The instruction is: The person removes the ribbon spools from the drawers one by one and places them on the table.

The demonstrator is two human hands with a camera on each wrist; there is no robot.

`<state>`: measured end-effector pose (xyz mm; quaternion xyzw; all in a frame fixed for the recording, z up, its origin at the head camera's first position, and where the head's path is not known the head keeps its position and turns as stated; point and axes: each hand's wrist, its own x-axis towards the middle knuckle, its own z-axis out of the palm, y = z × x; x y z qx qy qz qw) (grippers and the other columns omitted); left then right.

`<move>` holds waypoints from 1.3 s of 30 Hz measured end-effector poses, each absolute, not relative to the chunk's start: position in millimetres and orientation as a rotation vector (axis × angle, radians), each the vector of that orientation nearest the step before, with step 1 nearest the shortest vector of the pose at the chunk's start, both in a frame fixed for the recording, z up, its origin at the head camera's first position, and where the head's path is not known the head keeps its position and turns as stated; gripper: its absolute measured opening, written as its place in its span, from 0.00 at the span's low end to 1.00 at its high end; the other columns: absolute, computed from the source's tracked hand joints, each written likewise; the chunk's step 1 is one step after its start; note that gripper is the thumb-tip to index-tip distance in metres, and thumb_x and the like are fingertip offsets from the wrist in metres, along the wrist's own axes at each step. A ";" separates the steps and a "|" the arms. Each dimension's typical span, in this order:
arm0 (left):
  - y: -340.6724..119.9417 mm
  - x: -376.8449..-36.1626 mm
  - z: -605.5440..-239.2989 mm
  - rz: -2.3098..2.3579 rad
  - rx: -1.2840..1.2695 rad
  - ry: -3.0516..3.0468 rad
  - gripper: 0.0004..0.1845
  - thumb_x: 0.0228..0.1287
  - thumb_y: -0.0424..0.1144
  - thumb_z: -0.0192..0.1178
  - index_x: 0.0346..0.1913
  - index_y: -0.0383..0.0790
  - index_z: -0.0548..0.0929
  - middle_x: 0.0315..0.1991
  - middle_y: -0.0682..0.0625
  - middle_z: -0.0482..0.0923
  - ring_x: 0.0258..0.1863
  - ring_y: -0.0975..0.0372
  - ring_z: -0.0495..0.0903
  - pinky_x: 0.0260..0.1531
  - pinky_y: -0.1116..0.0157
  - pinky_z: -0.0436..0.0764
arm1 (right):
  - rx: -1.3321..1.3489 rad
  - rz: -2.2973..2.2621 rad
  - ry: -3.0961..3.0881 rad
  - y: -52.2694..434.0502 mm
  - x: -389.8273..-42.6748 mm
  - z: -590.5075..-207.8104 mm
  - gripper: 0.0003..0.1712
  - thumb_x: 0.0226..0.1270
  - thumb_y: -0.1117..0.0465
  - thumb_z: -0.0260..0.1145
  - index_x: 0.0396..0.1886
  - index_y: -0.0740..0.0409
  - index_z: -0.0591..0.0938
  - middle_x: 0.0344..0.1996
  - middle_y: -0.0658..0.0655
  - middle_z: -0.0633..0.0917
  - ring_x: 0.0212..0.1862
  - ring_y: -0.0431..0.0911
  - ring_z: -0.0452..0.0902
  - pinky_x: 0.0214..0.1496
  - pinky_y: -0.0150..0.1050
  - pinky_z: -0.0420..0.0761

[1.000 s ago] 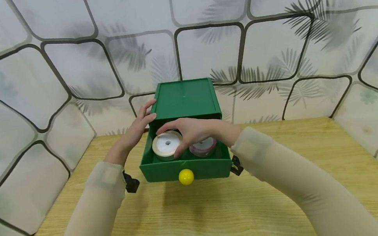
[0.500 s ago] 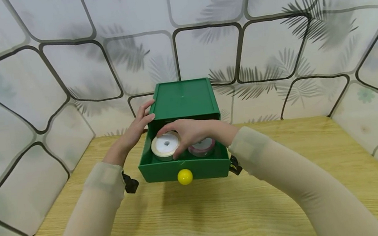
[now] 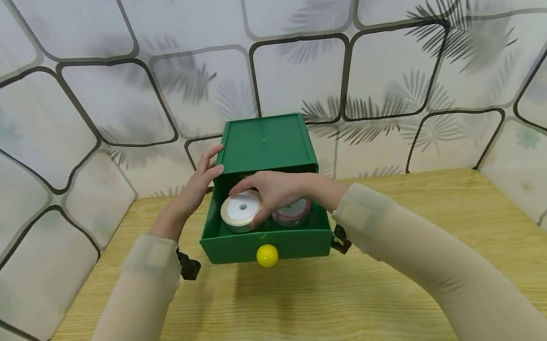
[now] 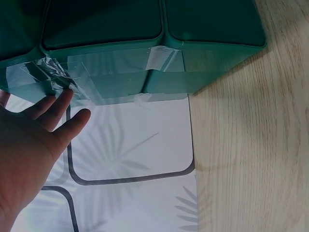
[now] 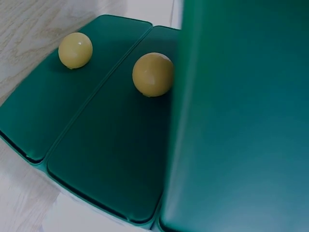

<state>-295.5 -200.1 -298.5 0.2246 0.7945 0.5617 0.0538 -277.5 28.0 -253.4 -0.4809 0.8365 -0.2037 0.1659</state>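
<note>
A green drawer cabinet [image 3: 265,144] stands at the back of the table, its top drawer [image 3: 242,250] pulled out with a yellow knob on its front. Inside, at the left, lies a white spool of cream ribbon [image 3: 238,209]. My right hand [image 3: 281,189] reaches into the drawer and grips this spool, thumb at the near side and fingers at the far side. Partly hidden under that hand is a second spool with pink ribbon [image 3: 293,213]. My left hand [image 3: 193,190] rests its extended fingers on the cabinet's left side; the left wrist view shows these fingers [image 4: 60,108] at the taped side.
Lower drawer fronts [image 5: 104,140] with yellow knobs [image 5: 153,74] show in the right wrist view, under the pulled-out drawer. The wooden table [image 3: 291,316] extends in front and to both sides. Patterned wall panels [image 3: 303,76] stand behind and at the sides.
</note>
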 end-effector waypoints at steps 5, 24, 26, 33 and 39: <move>-199.0 -295.9 -298.6 1.707 0.684 2.412 0.33 0.74 0.53 0.38 0.77 0.54 0.43 0.75 0.38 0.42 0.71 0.45 0.49 0.62 0.35 0.51 | -1.369 -0.575 2.392 29.0 -275.9 -252.6 0.40 0.58 0.55 0.75 0.69 0.58 0.70 0.64 0.56 0.73 0.59 0.46 0.70 0.56 0.37 0.72; -198.1 -295.3 -296.9 1.697 0.661 2.419 0.34 0.74 0.53 0.39 0.78 0.54 0.42 0.75 0.39 0.42 0.72 0.45 0.49 0.63 0.36 0.50 | -1.439 -0.578 2.419 38.4 -264.5 -240.1 0.38 0.57 0.56 0.75 0.67 0.59 0.72 0.65 0.57 0.71 0.60 0.47 0.68 0.57 0.38 0.72; -198.3 -295.1 -297.1 1.692 0.657 2.421 0.34 0.74 0.53 0.39 0.78 0.54 0.42 0.75 0.39 0.41 0.72 0.45 0.48 0.63 0.36 0.50 | -1.435 -0.580 2.414 38.7 -262.3 -238.2 0.38 0.57 0.56 0.75 0.67 0.59 0.72 0.65 0.57 0.71 0.60 0.47 0.68 0.57 0.38 0.72; -199.2 -295.3 -298.6 1.680 0.649 2.431 0.34 0.75 0.54 0.39 0.78 0.56 0.42 0.75 0.40 0.41 0.72 0.45 0.48 0.63 0.36 0.49 | -1.434 -0.572 2.413 41.0 -255.8 -232.4 0.38 0.57 0.55 0.75 0.67 0.57 0.72 0.66 0.56 0.71 0.60 0.47 0.68 0.57 0.38 0.71; -199.4 -296.4 -299.4 1.681 0.641 2.436 0.34 0.75 0.54 0.38 0.78 0.56 0.41 0.75 0.40 0.41 0.72 0.45 0.48 0.63 0.36 0.49 | -1.438 -0.600 2.422 49.1 -254.5 -227.4 0.38 0.57 0.55 0.75 0.67 0.56 0.72 0.66 0.56 0.70 0.58 0.48 0.68 0.55 0.40 0.72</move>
